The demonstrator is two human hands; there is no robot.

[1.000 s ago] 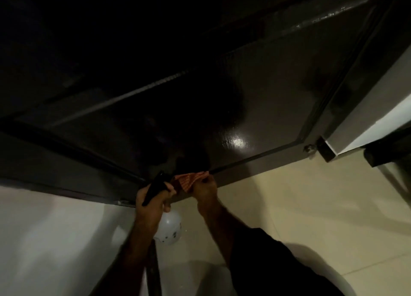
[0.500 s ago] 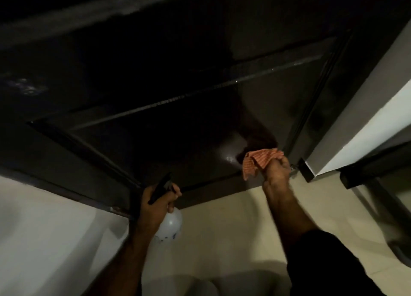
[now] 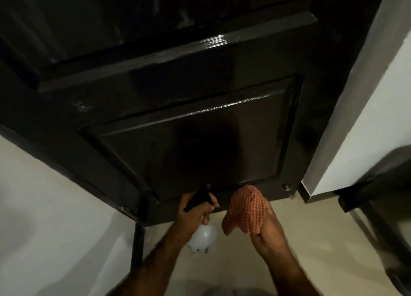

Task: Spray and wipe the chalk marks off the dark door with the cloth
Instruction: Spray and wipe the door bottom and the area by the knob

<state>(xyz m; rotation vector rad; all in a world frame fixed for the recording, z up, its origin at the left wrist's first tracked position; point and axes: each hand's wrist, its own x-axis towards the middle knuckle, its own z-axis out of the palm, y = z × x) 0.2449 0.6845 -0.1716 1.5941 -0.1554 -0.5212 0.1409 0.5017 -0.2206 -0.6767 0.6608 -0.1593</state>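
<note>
Left hand [image 3: 193,213] grips the sprayer [image 3: 201,199]; right hand [image 3: 264,226] clutches the cloth [image 3: 245,209]. In this dim light, faint chalk [image 3: 82,106] higher on the door [image 3: 200,140] may get missed.

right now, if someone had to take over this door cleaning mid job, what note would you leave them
Left hand: grips the spray bottle by its black trigger head, nozzle toward the door, low by the bottom rail.
Right hand: holds the orange checked cloth bunched, its top against the door's bottom rail.
Done: the lower panel looks glossy and free of marks.
Left: pale smudges show on the middle rail at left, and faint ones higher up on the upper panel. Spray and wipe those.
</note>
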